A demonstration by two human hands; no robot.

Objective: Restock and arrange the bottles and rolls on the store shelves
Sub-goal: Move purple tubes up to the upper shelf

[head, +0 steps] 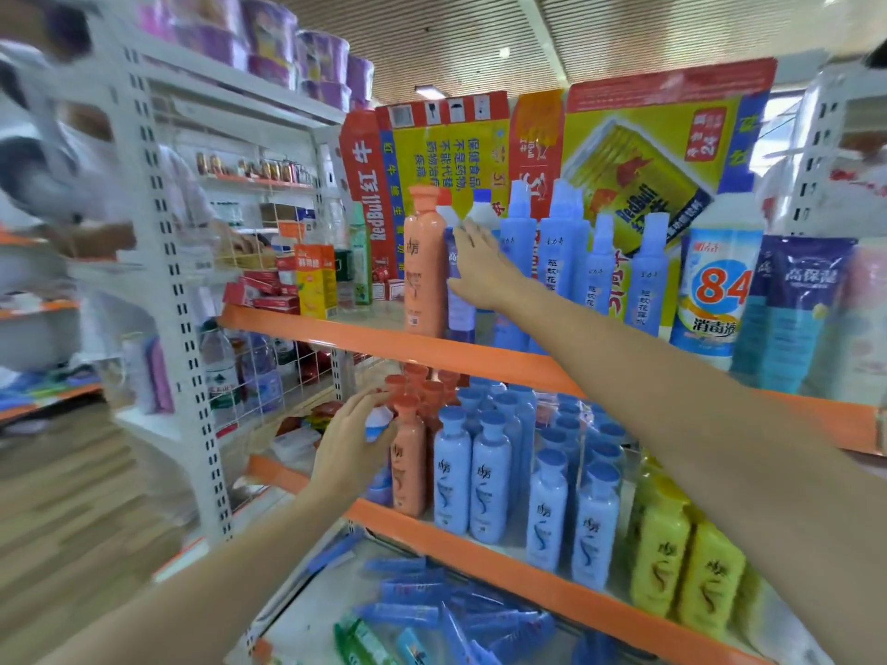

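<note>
An orange bottle point(424, 261) stands at the left end of the upper shelf point(384, 336), with a dark blue bottle point(460, 300) right beside it. My right hand point(480, 264) reaches over that shelf, fingers spread, against the dark blue bottle. On the middle shelf point(480, 549) my left hand point(350, 443) is closed around a small white and blue bottle point(378, 422), next to several orange bottles point(408, 463). Light blue bottles point(473, 477) and yellow bottles point(681, 559) fill the rest of that shelf.
Tall blue spray bottles point(564, 252) and disinfectant pouches point(715, 290) line the upper shelf before a Red Bull carton point(638, 156). Blue tubes point(432, 611) lie on the bottom shelf. Purple roll packs point(288, 45) top the left rack. Another person point(72, 184) stands at left.
</note>
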